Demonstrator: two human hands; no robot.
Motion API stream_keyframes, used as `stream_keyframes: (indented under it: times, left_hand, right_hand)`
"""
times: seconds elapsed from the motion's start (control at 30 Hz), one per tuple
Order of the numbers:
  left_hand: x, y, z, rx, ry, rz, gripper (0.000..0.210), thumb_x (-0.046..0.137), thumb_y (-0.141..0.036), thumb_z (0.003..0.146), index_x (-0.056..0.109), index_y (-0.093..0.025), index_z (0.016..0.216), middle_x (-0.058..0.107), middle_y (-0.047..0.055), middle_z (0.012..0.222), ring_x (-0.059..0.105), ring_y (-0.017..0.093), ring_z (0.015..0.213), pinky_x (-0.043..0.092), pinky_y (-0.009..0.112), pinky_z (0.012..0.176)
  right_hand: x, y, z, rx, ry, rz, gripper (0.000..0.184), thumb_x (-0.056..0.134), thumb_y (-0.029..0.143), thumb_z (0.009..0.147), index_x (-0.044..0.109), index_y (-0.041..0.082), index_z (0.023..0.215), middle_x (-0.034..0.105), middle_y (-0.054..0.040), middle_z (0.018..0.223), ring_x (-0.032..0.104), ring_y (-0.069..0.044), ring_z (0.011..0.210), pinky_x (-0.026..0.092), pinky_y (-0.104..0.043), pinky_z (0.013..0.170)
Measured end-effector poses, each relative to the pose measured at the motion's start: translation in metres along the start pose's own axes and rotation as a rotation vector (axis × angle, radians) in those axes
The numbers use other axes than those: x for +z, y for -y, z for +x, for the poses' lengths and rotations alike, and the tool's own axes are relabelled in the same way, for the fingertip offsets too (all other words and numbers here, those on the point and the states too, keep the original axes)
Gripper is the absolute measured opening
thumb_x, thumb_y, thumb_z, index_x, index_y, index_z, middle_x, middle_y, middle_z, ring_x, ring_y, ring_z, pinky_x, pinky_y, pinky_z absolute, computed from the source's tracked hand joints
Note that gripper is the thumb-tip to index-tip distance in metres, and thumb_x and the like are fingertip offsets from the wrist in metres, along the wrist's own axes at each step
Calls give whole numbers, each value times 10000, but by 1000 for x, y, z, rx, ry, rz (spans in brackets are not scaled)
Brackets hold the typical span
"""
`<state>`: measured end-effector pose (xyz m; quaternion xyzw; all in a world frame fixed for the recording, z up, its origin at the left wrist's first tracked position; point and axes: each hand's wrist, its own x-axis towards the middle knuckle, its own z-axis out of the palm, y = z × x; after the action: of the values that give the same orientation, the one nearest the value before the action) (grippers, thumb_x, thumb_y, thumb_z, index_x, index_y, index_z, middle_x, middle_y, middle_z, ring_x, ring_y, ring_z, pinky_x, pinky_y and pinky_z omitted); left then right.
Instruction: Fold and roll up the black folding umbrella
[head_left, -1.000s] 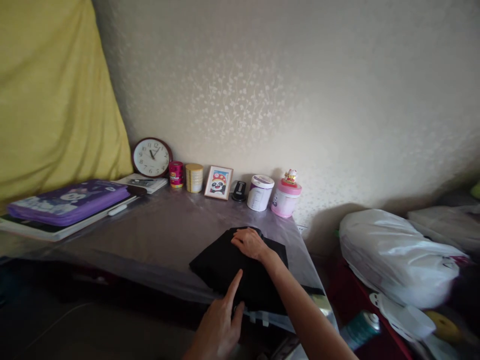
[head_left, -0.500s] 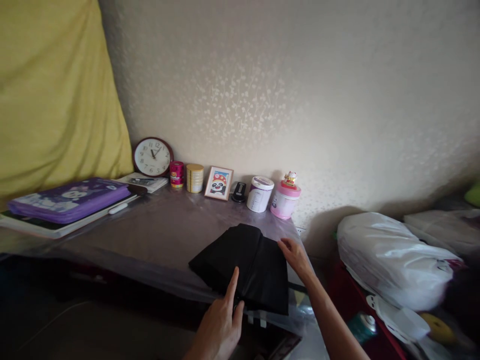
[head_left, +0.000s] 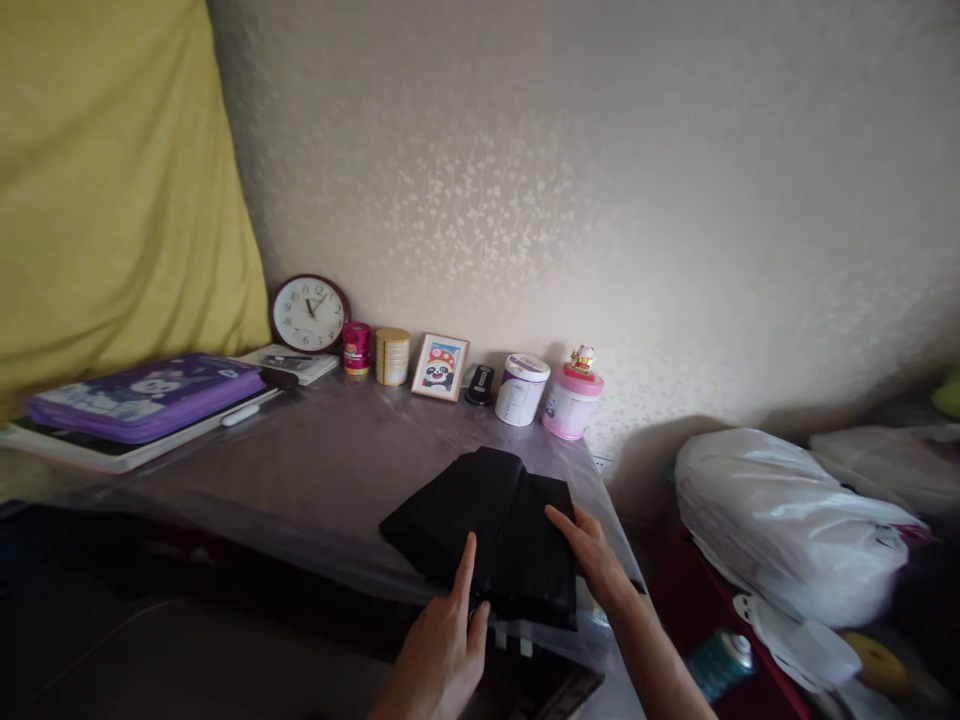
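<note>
Patterned wall (head_left: pixel 675 200) behind a table (head_left: pixel 322 450); the clock (head_left: pixel 309 313) bears legible numerals, 12 and 6 included. Folded black fabric (head_left: pixel 502 530) lies at the near edge, touched by the left hand (head_left: pixel 442 640), forefinger extended, and right hand (head_left: pixel 596 555); whether either grips it cannot be told.

Tabletop (head_left: pixel 322 450), greyish, under a glossy clear cover (head_left: pixel 262 530) overhanging the front edge. Along the back, from my left: round clock (head_left: pixel 309 315), dark rim; magenta can (head_left: pixel 357 349); canister (head_left: pixel 392 358), yellowish lid; framed panda picture (head_left: pixel 439 368), tilted back; small black device (head_left: pixel 480 384); white-and-purple tub (head_left: pixel 521 392); pink-lidded tub (head_left: pixel 571 406). At far left: booklet (head_left: pixel 305 368); white-edged board (head_left: pixel 142 456) with a white pen-like item (head_left: pixel 241 416) beside it. At front edge, right: folded black item (head_left: pixel 517 545), lying spread.
</note>
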<state>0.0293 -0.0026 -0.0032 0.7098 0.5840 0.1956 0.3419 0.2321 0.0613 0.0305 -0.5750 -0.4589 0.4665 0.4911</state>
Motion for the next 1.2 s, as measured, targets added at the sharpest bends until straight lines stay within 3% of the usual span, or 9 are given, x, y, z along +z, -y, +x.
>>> stream_keyframes:
  times: [0.13,0.27,0.53,0.63,0.73,0.83,1.03,1.2]
  left_hand:
    - [-3,0,-2,0,-8,-40,634,306,-297,912,-29,-184,1439,684,65,848,630,168,722,408,230,652]
    - [-6,3,-2,13,0,-133,718,404,-287,867,-21,-201,1440,674,51,920,625,152,740,408,221,694]
    - [-6,10,0,37,51,-438,765,419,-283,845,-47,-155,1439,679,24,860,593,128,627,412,218,645]
    - [-6,10,1,66,46,-533,749,424,-267,837,-1,-158,1444,651,64,1068,625,145,843,417,218,767]
    - [-5,11,3,89,50,-550,758,440,-256,818,31,-129,1444,566,88,1238,553,171,1078,373,222,898]
    - [-3,13,5,45,51,-540,746,437,-267,820,59,-97,1440,553,102,1253,523,181,1122,342,235,947]
    - [-2,14,7,-52,57,-502,667,418,-251,823,172,-66,1415,596,120,1175,563,173,1048,367,203,882]
    - [-5,11,5,-79,57,-498,672,400,-291,827,168,-62,1415,639,115,1073,598,189,966,387,233,851]
  right_hand:
    - [9,7,0,2,25,101,275,695,369,672,653,168,855,684,-13,698,638,-187,656,501,-259,569]
    - [21,18,5,-7,80,201,193,693,330,683,638,178,789,674,-6,662,621,-162,582,491,-244,537]
    - [49,31,20,-86,158,285,207,679,325,679,630,189,828,692,-28,748,649,-202,677,511,-294,594]
    - [62,33,28,-81,145,262,223,701,331,645,611,185,789,678,-19,694,634,-190,631,489,-281,556]
    - [75,32,35,-72,153,243,246,721,328,617,596,176,765,651,-4,637,603,-164,563,467,-264,516]
    - [84,27,40,-81,173,228,255,732,322,614,592,170,764,637,7,634,585,-142,546,468,-257,528]
    - [71,22,39,-73,230,112,329,609,458,764,614,204,973,661,-9,772,616,-134,683,483,-246,614]
    - [50,12,32,-329,360,-121,320,555,449,815,631,234,1038,684,-44,941,619,-184,913,452,-358,870]
